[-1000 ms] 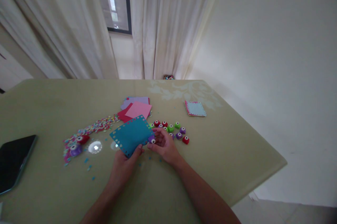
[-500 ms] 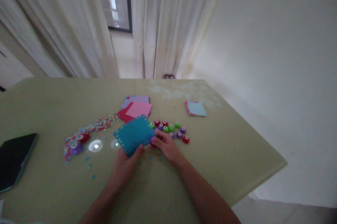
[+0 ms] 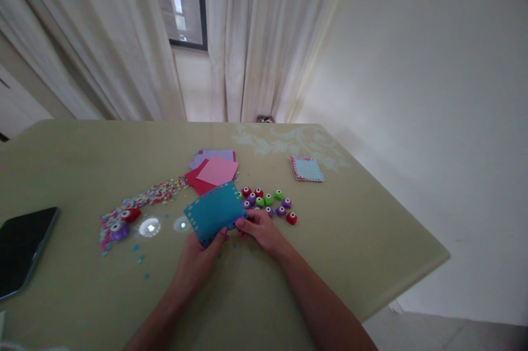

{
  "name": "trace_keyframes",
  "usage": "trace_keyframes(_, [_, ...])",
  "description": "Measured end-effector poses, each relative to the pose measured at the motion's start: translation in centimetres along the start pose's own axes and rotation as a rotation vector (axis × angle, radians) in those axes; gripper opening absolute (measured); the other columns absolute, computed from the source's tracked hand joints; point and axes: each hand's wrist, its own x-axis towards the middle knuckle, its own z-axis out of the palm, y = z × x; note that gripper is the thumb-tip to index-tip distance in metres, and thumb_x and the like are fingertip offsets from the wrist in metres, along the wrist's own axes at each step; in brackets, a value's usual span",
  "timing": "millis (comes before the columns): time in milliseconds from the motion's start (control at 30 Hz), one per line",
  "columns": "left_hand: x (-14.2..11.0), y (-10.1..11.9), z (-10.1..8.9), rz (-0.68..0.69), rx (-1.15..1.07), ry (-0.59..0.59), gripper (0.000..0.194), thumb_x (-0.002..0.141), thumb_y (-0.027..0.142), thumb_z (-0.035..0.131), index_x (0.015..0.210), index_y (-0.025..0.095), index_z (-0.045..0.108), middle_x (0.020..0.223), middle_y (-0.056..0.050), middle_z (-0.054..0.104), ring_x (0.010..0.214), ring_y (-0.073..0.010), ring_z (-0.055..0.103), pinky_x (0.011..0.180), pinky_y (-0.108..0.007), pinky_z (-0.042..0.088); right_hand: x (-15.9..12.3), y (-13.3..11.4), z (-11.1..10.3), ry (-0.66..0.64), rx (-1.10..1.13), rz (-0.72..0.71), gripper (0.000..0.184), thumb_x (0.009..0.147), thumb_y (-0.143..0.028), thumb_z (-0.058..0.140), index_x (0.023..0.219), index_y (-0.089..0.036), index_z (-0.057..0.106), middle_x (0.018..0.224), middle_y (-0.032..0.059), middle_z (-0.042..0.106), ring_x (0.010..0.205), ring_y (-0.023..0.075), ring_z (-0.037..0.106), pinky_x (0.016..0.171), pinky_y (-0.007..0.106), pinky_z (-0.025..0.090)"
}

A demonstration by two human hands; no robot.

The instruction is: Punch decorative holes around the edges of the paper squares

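Note:
A blue sheet of paper (image 3: 216,210), with small punched holes along its edges, is held tilted above the table. My left hand (image 3: 201,254) grips its lower edge, thumb on top. At the sheet's lower right corner, my right hand (image 3: 262,232) is closed around a small purple craft punch (image 3: 239,223), mostly hidden by the fingers. Just behind that hand sit several small red, green and purple punches (image 3: 259,202) with white-and-black round tops. Loose sheets of pink paper (image 3: 217,171), red and lilac lie beyond the blue one.
Paper confetti (image 3: 159,194) is strewn to the left, with a larger purple punch (image 3: 119,231) and a red punch (image 3: 131,214) on it. A black tablet (image 3: 27,249) lies at far left. A stack of hole-edged squares (image 3: 307,170) rests at the right on the table (image 3: 330,263).
The blue sheet has shifted slightly to the right and down. My right hand, with the purple punch, now sits a little lower along the sheet's right corner.

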Motion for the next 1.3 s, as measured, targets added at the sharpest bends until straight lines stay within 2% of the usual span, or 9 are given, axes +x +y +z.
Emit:
trace_keyframes(233, [0.0, 0.0, 0.1, 0.004, -0.022, -0.004, 0.041, 0.080, 0.057, 0.070, 0.088, 0.019, 0.083, 0.085, -0.010, 0.085, 0.076, -0.0315, 0.080, 0.071, -0.040, 0.064, -0.1, -0.1, 0.0, -0.006, -0.010, 0.032, 0.063, 0.076, -0.080, 0.079, 0.071, -0.018, 0.067, 0.063, -0.0012, 0.060, 0.058, 0.0130, 0.050, 0.058, 0.027, 0.037])
trace_keyframes(367, [-0.1, -0.3, 0.1, 0.013, -0.007, -0.032, 0.042, 0.082, 0.058, 0.069, 0.087, 0.019, 0.083, 0.083, -0.009, 0.084, 0.075, -0.0307, 0.079, 0.070, -0.038, 0.064, -0.1, -0.3, 0.1, 0.000, 0.026, 0.032, 0.060, 0.071, -0.076, 0.084, 0.076, -0.018, 0.070, 0.065, -0.0020, 0.060, 0.059, 0.0128, 0.050, 0.060, 0.027, 0.039])
trace_keyframes(467, [-0.2, -0.3, 0.1, 0.020, 0.001, -0.021, 0.042, 0.084, 0.057, 0.068, 0.092, 0.019, 0.084, 0.090, -0.009, 0.085, 0.081, -0.0313, 0.080, 0.075, -0.039, 0.064, -0.1, -0.5, 0.2, 0.003, 0.034, 0.020, 0.058, 0.069, -0.073, 0.088, 0.074, -0.019, 0.069, 0.064, -0.0025, 0.059, 0.059, 0.0126, 0.048, 0.060, 0.027, 0.038])
trace_keyframes(567, [-0.2, -0.3, 0.1, 0.010, 0.012, -0.026, 0.043, 0.085, 0.058, 0.068, 0.093, 0.019, 0.083, 0.090, -0.009, 0.085, 0.078, -0.0308, 0.080, 0.072, -0.039, 0.064, -0.2, -0.7, 0.2, 0.014, 0.030, 0.026, 0.058, 0.070, -0.075, 0.086, 0.075, -0.019, 0.070, 0.062, -0.0033, 0.057, 0.057, 0.0122, 0.046, 0.059, 0.027, 0.037])
trace_keyframes(733, [-0.1, -0.4, 0.1, 0.036, -0.001, -0.020, 0.041, 0.085, 0.056, 0.069, 0.095, 0.019, 0.084, 0.094, -0.009, 0.085, 0.083, -0.0314, 0.080, 0.076, -0.039, 0.064, -0.2, -0.8, 0.2, 0.004, 0.015, 0.031, 0.059, 0.070, -0.074, 0.086, 0.071, -0.018, 0.067, 0.062, -0.0033, 0.056, 0.058, 0.0118, 0.045, 0.057, 0.026, 0.032])
trace_keyframes(867, [-0.2, -0.6, 0.2, 0.026, 0.017, -0.026, 0.042, 0.085, 0.056, 0.068, 0.089, 0.018, 0.083, 0.084, -0.009, 0.084, 0.074, -0.0305, 0.078, 0.068, -0.038, 0.062, -0.3, -0.8, 0.1, -0.007, 0.014, 0.031, 0.057, 0.071, -0.072, 0.087, 0.070, -0.019, 0.067, 0.063, -0.0027, 0.056, 0.059, 0.0123, 0.045, 0.058, 0.027, 0.032])
trace_keyframes(1300, [-0.2, -0.7, 0.1, 0.065, 0.009, -0.046, 0.039, 0.088, 0.053, 0.067, 0.095, 0.018, 0.084, 0.088, -0.007, 0.085, 0.079, -0.0296, 0.080, 0.072, -0.037, 0.064, -0.3, -1.0, 0.4, -0.019, 0.065, 0.039, 0.054, 0.071, -0.066, 0.090, 0.070, -0.017, 0.067, 0.063, -0.0038, 0.054, 0.059, 0.0104, 0.041, 0.057, 0.026, 0.030])
